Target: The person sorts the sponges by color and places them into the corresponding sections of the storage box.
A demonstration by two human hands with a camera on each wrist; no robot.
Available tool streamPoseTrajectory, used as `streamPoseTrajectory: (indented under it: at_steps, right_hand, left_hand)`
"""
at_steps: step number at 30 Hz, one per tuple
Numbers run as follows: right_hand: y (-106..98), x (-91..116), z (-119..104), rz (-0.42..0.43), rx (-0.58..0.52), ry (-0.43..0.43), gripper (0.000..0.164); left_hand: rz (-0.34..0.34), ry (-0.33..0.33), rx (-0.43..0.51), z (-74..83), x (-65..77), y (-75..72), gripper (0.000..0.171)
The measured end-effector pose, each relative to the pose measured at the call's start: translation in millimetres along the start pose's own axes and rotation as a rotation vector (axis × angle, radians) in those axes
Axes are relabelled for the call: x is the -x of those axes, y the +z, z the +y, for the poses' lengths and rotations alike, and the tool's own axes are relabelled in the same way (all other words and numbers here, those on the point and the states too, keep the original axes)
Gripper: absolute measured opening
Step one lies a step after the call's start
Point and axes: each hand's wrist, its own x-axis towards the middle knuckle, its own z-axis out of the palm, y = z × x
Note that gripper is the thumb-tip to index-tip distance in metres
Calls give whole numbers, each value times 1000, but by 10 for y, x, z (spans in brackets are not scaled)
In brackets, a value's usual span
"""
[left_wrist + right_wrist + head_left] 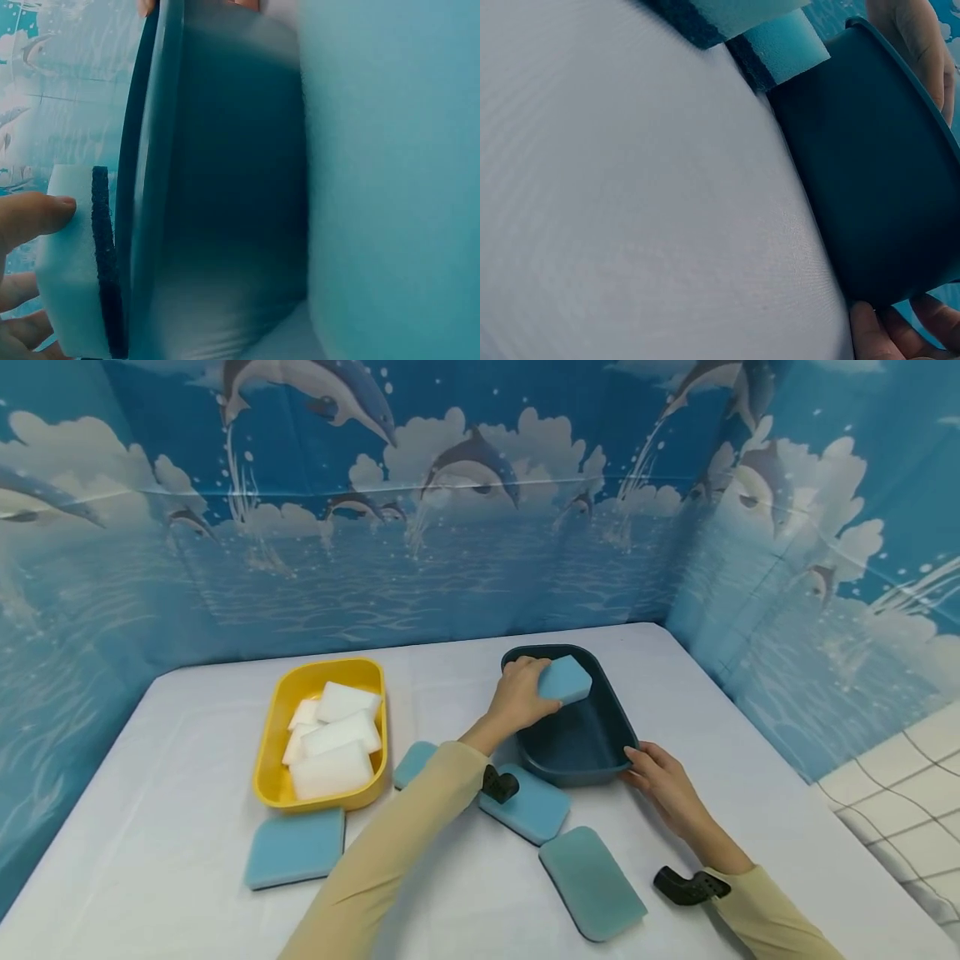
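My left hand (pixel 519 695) grips a light blue sponge (pixel 566 680) above the inside of a dark blue tub (pixel 577 777). In the left wrist view, the thumb presses the foam of this sponge (pixel 71 262), which has a dark scouring layer along one face. At the tub's near right corner, my right hand (pixel 667 789) holds the rim and wall. Its fingertips (pixel 874 334) touch the tub wall (pixel 870 180) low down in the right wrist view. Nearby lie a blue sponge (pixel 528 802) by the tub's near side and a greener sponge (pixel 592 883) closer to me.
A yellow tub (pixel 264 768) on the left holds several white sponges (pixel 333 768). One blue sponge (pixel 294 849) lies in front of it, and another sponge (pixel 412 762) is partly hidden by my left sleeve. Dolphin-print curtains (pixel 450 585) hang behind the white table (pixel 187 760).
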Motion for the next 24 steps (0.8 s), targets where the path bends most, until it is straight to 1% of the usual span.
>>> streamPoseTrajectory:
  at_steps: [7,9,14,17,20,24]
  right_hand:
    - [7,0,0,9,13,20,62]
    - [1,8,-7,21,10,23,62]
    - [33,19,8,23,1,32,61]
    - [42,16,21,10,-4,30,61]
    - [38,8,22,3,-6,28,62]
    - [4,8,0,10,-12,36,64]
  left_hand:
    - [-4,-28,15,47,-51,69,65]
    - [3,-26,40,59,-71,93,63]
    - [3,-20,135,23,-65,147,58]
    - [-3,-20,150,3,-45,169,56]
    - [-2,-12,152,-11,-31,174,55]
    - [-8,26,147,-5,-25,151,55]
